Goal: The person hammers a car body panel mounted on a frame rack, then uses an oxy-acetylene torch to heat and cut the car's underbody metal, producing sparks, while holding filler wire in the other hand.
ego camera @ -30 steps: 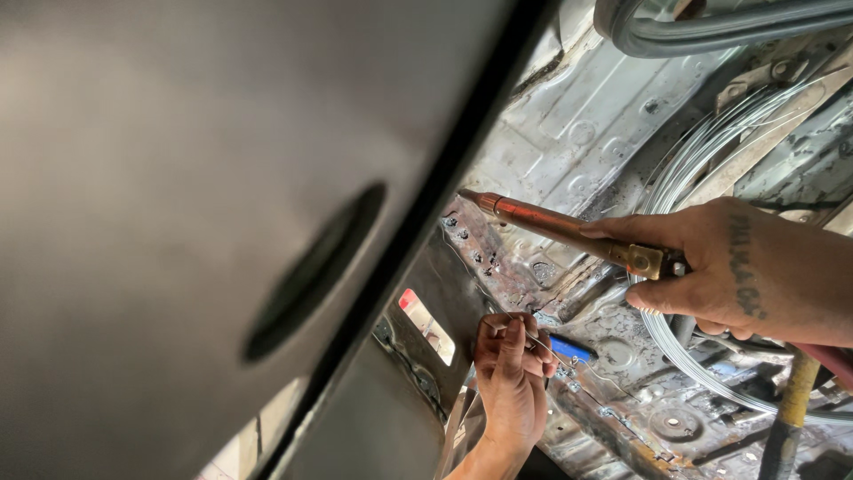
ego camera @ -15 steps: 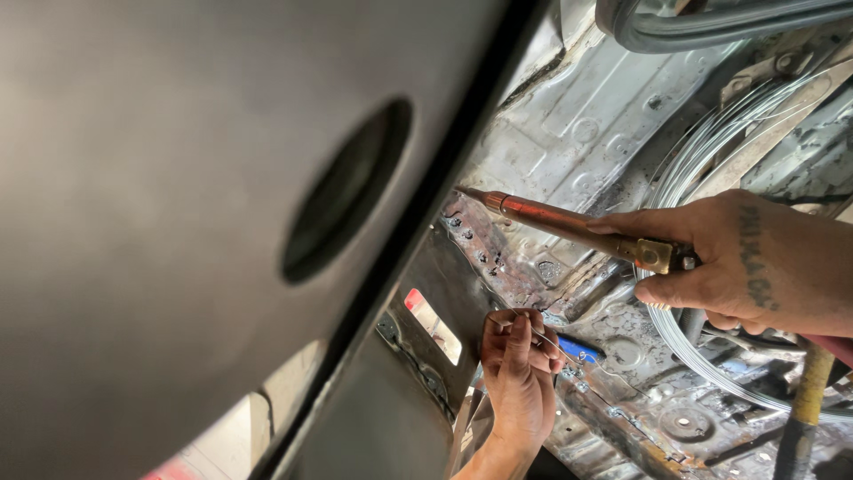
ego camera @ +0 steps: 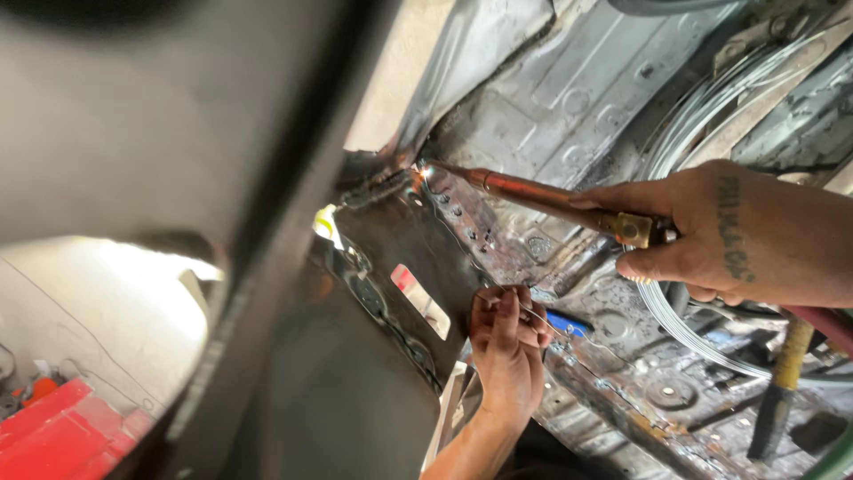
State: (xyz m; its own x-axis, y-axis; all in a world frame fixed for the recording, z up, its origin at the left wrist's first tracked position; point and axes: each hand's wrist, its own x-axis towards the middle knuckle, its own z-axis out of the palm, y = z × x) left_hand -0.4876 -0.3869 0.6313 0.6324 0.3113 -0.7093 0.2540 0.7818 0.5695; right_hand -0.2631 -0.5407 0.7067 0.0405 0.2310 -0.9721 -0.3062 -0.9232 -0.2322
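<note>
Big dark blurred panel (ego camera: 178,133) eats the whole left half of the head view, way too close to focus, so whatever sits behind it is hidden. The right hand (ego camera: 711,231) runs off the right edge at the wrist, and its palm covers the back end of the copper-coloured torch tube (ego camera: 533,194). The tip is lost in a bright glare spot (ego camera: 426,171), can't make out the flame or the exact seam it meets. The left hand (ego camera: 508,342) pinches a thin grey wire (ego camera: 569,336), too fine to follow to either end. The red box-like thing (ego camera: 53,427) bottom left is cropped and blurry. The yellow-handled tool (ego camera: 786,369) has its top hidden by the arm.
</note>
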